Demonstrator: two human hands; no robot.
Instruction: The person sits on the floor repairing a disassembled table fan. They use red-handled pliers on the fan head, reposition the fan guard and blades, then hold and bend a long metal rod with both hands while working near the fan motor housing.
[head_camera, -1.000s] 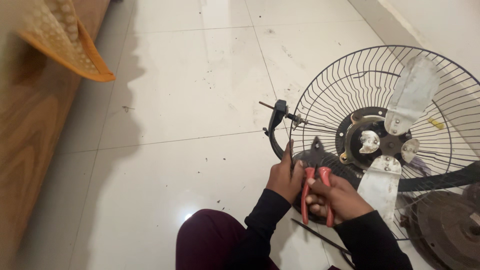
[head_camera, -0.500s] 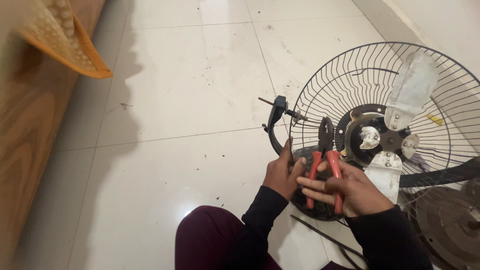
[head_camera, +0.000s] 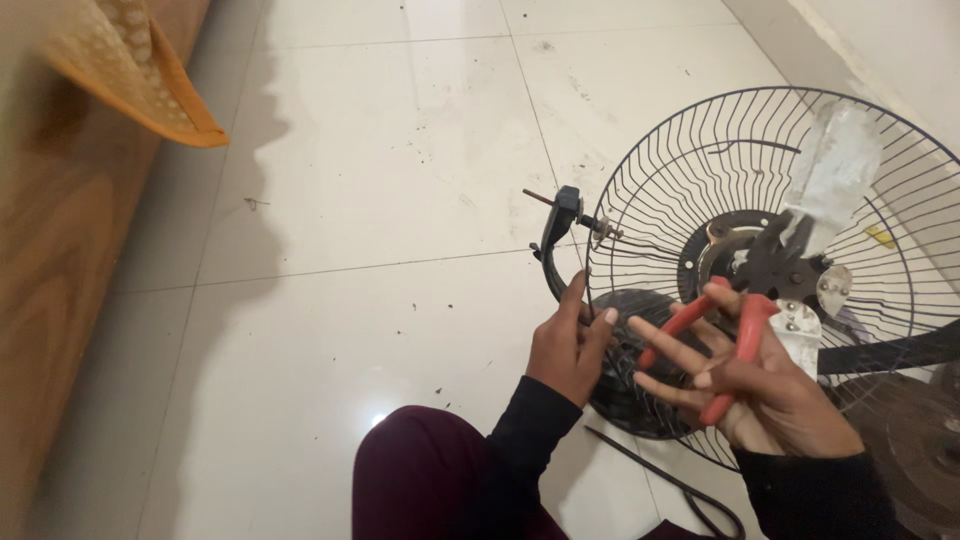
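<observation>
A pair of red-handled pliers (head_camera: 725, 345) is held in the right hand (head_camera: 765, 395), the thumb and palm closed on the handles while the fingers are spread outward; the dark jaws are pointed up at the hub (head_camera: 775, 265) of the fan. The left hand (head_camera: 568, 345) is curled around the lower rim of the wire fan guard (head_camera: 680, 180), which is gripped between thumb and fingers. The guard is laid flat on the floor, with pale translucent blades (head_camera: 835, 170) seen through its wires. A black bracket with a bolt (head_camera: 565, 215) is fixed at the guard's left edge. A dark motor housing (head_camera: 915, 430) is partly seen at the right border, and a black cable (head_camera: 670, 480) is trailed below the guard. Everything is set on a glossy white tiled floor (head_camera: 350, 250), speckled with dirt. A wooden panel (head_camera: 60, 300) is stood along the left side, with an orange-edged cloth (head_camera: 130, 70) hung over it. A white wall (head_camera: 900, 40) is seen at the upper right.
</observation>
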